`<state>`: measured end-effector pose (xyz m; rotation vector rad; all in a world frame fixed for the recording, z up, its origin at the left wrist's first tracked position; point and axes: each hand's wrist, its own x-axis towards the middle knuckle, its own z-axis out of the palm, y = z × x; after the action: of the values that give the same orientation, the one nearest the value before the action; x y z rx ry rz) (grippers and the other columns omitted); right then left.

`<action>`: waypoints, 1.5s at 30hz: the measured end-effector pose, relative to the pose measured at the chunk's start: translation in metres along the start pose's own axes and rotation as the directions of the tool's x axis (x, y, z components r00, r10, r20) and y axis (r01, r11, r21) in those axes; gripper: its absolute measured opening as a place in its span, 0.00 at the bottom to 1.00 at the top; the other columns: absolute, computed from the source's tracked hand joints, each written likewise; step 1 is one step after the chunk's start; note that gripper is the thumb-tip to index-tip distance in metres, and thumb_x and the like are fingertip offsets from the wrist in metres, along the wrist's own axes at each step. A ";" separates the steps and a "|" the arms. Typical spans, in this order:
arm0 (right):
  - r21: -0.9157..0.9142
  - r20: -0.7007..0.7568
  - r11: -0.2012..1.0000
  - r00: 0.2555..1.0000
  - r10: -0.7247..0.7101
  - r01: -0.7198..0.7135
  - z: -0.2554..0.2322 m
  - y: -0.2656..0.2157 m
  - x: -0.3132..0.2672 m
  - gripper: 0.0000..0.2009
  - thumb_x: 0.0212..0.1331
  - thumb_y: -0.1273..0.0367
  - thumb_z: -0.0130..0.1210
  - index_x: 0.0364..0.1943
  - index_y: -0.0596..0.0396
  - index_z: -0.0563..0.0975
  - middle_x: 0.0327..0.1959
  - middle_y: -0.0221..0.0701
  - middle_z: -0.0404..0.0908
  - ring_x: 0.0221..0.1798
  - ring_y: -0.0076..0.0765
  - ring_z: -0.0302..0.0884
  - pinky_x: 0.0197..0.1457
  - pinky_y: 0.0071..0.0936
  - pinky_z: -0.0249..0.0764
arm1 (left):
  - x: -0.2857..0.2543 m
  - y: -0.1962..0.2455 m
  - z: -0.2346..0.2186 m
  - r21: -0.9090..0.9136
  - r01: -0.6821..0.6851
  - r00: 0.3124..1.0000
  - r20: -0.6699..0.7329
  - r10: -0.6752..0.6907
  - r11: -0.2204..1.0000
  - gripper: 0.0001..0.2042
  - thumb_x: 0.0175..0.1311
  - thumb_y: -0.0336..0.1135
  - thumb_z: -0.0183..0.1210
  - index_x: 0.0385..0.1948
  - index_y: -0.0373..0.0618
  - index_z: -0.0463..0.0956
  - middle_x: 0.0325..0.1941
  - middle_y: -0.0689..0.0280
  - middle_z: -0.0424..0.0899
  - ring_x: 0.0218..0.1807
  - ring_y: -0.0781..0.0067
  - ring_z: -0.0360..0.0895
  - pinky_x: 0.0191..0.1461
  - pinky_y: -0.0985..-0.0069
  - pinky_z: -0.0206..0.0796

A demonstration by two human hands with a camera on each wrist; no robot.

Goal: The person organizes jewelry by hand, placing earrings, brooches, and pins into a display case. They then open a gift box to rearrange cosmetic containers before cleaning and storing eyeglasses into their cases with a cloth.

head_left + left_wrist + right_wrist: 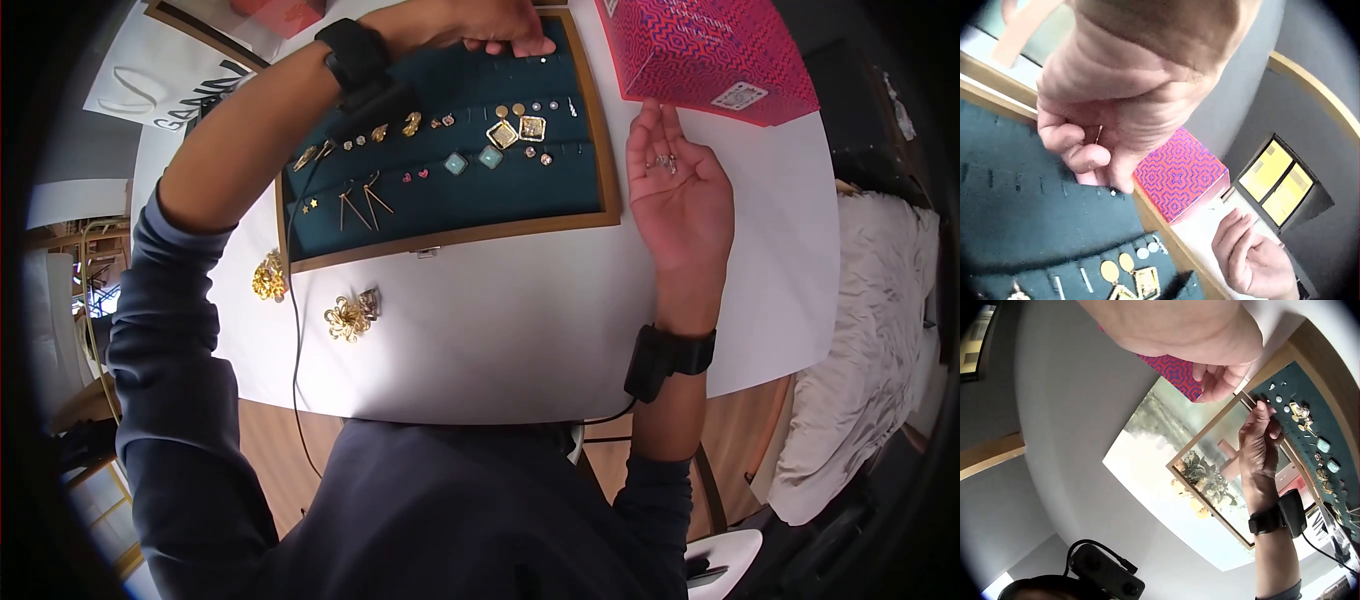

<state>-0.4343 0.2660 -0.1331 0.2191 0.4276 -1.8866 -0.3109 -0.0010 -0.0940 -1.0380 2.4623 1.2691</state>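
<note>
My left hand (505,25) reaches over the far end of the teal-lined jewelry case (445,243), its fingers curled. In the left wrist view a thin metal earring post (1099,134) shows among those fingers. Right at the thumb and fingertip, a small stud earring (1113,192) sits at the teal lining. My right hand (685,195) lies palm up beside the case, fingers loosely extended, with several small sparkling earrings (663,163) resting on it. Rows of earrings fill the near part of the case, among them square gold earrings (532,128) and turquoise earrings (490,157).
A red-and-purple patterned box (715,60) stands beyond my right hand. Two gold flower-like ornaments lie near the case, one gold ornament (350,316) in front and the other (268,277) by its left corner. A black cable (296,350) runs down the white table (480,340).
</note>
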 end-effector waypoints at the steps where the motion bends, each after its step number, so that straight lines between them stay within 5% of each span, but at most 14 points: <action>1: -0.025 -0.002 1.000 1.000 -0.012 0.012 0.002 0.001 0.000 0.19 0.67 0.79 0.44 0.61 0.74 0.69 0.62 0.50 0.74 0.67 0.47 0.74 0.76 0.40 0.71 | 0.000 -0.002 0.000 -0.074 -0.007 1.000 -0.007 0.006 0.997 0.09 0.59 0.39 0.72 0.31 0.44 0.89 0.22 0.72 0.84 0.21 0.84 0.71 0.20 0.81 0.59; 5: -0.069 0.023 0.997 0.999 -0.028 0.029 0.010 0.007 -0.002 0.22 0.68 0.76 0.46 0.63 0.76 0.67 0.62 0.51 0.72 0.69 0.49 0.70 0.79 0.42 0.67 | -0.003 -0.007 -0.002 -0.197 -0.023 1.000 0.016 0.026 0.980 0.09 0.60 0.38 0.69 0.32 0.42 0.88 0.21 0.75 0.81 0.20 0.86 0.69 0.20 0.82 0.57; 8: -0.047 0.055 0.999 0.998 -0.001 0.003 0.009 0.008 -0.001 0.22 0.68 0.75 0.46 0.63 0.77 0.67 0.64 0.52 0.71 0.71 0.51 0.69 0.81 0.43 0.65 | -0.004 -0.015 -0.005 -0.236 -0.142 0.978 0.117 0.173 0.961 0.08 0.57 0.35 0.70 0.33 0.42 0.88 0.20 0.75 0.80 0.20 0.85 0.68 0.20 0.82 0.56; 14: -0.041 0.070 0.999 0.998 0.008 -0.005 0.009 0.009 -0.001 0.23 0.68 0.73 0.45 0.63 0.77 0.67 0.65 0.53 0.71 0.72 0.52 0.68 0.82 0.45 0.62 | -0.008 -0.010 0.001 -0.197 -0.220 0.965 0.099 0.242 0.956 0.08 0.55 0.34 0.71 0.32 0.42 0.87 0.18 0.75 0.76 0.19 0.84 0.66 0.19 0.82 0.53; 23: -0.038 0.144 0.999 0.989 0.017 -0.012 0.013 0.011 -0.003 0.28 0.69 0.70 0.45 0.69 0.78 0.61 0.71 0.56 0.66 0.77 0.57 0.61 0.84 0.47 0.57 | 0.003 -0.008 0.004 -0.047 -0.060 0.997 0.047 0.062 0.997 0.08 0.55 0.33 0.70 0.31 0.39 0.86 0.18 0.74 0.76 0.18 0.82 0.67 0.19 0.78 0.57; 26: 0.041 0.176 0.998 0.984 0.041 -0.049 0.013 0.012 -0.003 0.29 0.70 0.69 0.45 0.70 0.77 0.59 0.72 0.57 0.64 0.79 0.58 0.57 0.85 0.48 0.54 | -0.001 -0.014 0.001 -0.237 -0.410 0.906 0.007 0.423 0.881 0.03 0.58 0.27 0.67 0.30 0.38 0.85 0.21 0.71 0.79 0.23 0.79 0.74 0.23 0.77 0.65; 29: 0.063 0.183 0.996 0.982 0.049 -0.062 0.013 0.012 -0.003 0.28 0.71 0.68 0.45 0.70 0.77 0.60 0.70 0.56 0.66 0.78 0.59 0.58 0.86 0.48 0.52 | -0.037 0.034 0.028 0.067 -0.576 0.725 -0.417 0.548 0.814 0.02 0.61 0.22 0.64 0.29 0.37 0.84 0.27 0.67 0.84 0.29 0.78 0.79 0.31 0.76 0.72; 31: 0.055 0.153 0.997 0.987 0.050 -0.059 0.016 0.014 -0.005 0.27 0.71 0.68 0.45 0.68 0.76 0.61 0.65 0.54 0.69 0.76 0.57 0.61 0.85 0.47 0.54 | -0.068 0.053 0.043 0.043 -0.767 0.599 -0.313 0.737 0.641 0.03 0.65 0.21 0.61 0.32 0.38 0.84 0.34 0.63 0.87 0.34 0.78 0.82 0.39 0.78 0.77; 34: 0.035 0.117 0.998 0.992 0.053 -0.057 0.018 0.016 -0.007 0.26 0.71 0.66 0.45 0.66 0.75 0.65 0.57 0.47 0.74 0.69 0.51 0.67 0.79 0.44 0.61 | -0.075 0.049 0.061 0.211 -0.790 0.579 -0.053 0.814 0.575 0.08 0.60 0.26 0.68 0.40 0.38 0.85 0.42 0.59 0.88 0.43 0.58 0.86 0.49 0.68 0.77; 37: 0.029 0.205 0.996 0.975 0.081 -0.089 0.007 0.016 -0.002 0.25 0.72 0.64 0.45 0.65 0.73 0.66 0.53 0.43 0.75 0.65 0.47 0.70 0.72 0.41 0.65 | -0.084 0.049 0.076 0.328 -0.765 0.557 -0.096 0.825 0.555 0.10 0.57 0.24 0.69 0.41 0.37 0.85 0.45 0.56 0.87 0.47 0.50 0.84 0.51 0.65 0.77; 41: 0.008 0.216 0.995 0.971 0.098 -0.102 0.006 0.015 -0.001 0.26 0.72 0.63 0.44 0.66 0.72 0.66 0.54 0.43 0.76 0.65 0.44 0.70 0.68 0.39 0.66 | -0.089 0.050 0.081 0.278 -0.690 0.665 -0.121 0.737 0.669 0.08 0.57 0.24 0.68 0.39 0.37 0.84 0.44 0.56 0.86 0.47 0.49 0.82 0.50 0.60 0.75; 44: -0.051 0.194 0.996 0.978 0.081 -0.072 0.014 0.018 -0.006 0.26 0.72 0.63 0.44 0.66 0.72 0.66 0.59 0.45 0.75 0.67 0.44 0.69 0.67 0.37 0.66 | -0.089 0.042 0.089 0.308 -0.768 0.557 -0.112 0.823 0.562 0.08 0.57 0.24 0.67 0.39 0.36 0.83 0.42 0.55 0.85 0.46 0.48 0.82 0.49 0.61 0.74; 45: -0.060 0.192 0.996 0.978 0.078 -0.067 0.015 0.020 -0.007 0.26 0.72 0.63 0.44 0.66 0.72 0.66 0.62 0.46 0.74 0.68 0.44 0.69 0.66 0.37 0.66 | -0.090 0.040 0.091 0.315 -0.757 0.568 -0.117 0.814 0.573 0.09 0.57 0.24 0.67 0.39 0.36 0.83 0.42 0.55 0.85 0.45 0.47 0.81 0.49 0.61 0.74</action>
<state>-0.4128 0.2598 -0.1203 0.0143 0.3322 -1.8024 -0.2842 0.1302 -0.0843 0.0746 3.3505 0.9808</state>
